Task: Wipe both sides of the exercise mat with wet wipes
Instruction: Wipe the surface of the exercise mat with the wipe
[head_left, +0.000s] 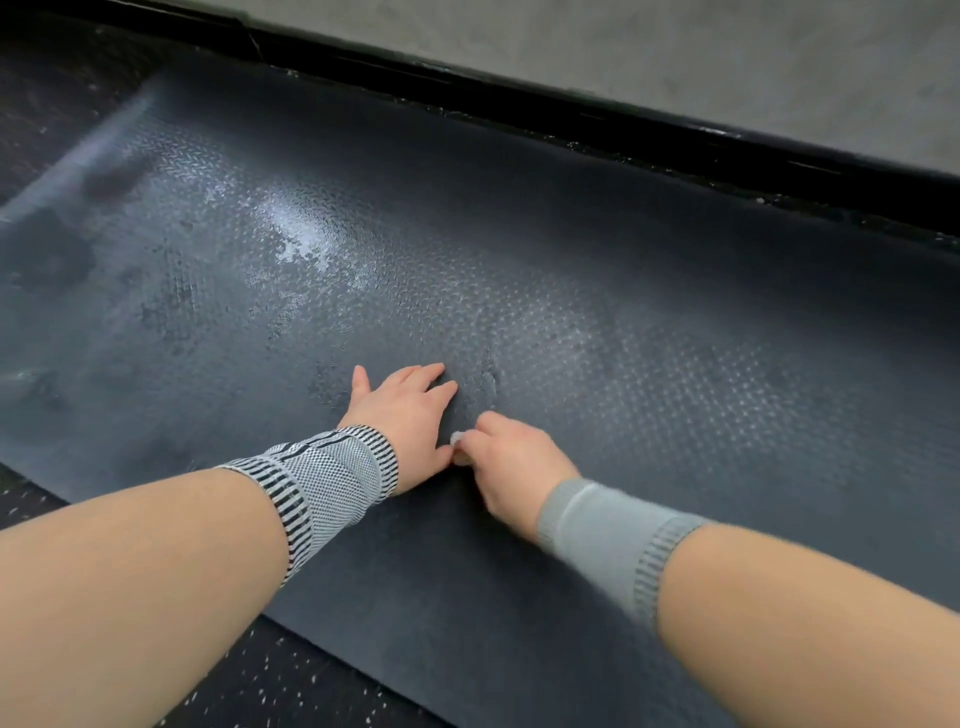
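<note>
A dark grey exercise mat (597, 322) with a diamond texture lies flat across the floor, wet and shiny in patches at its left and middle. My left hand (405, 415) presses flat on the mat with its fingers spread. Just to its right, my right hand (511, 462) has its fingers curled around a small bunched wet wipe (457, 439), of which only a pale tip shows against the mat. A striped wrist band is on my left wrist, a plain grey one on my right.
A black baseboard (571, 119) runs along the mat's far edge below a grey wall (675, 57). Black speckled rubber floor (291, 680) shows in front of the mat's near edge, at the bottom left.
</note>
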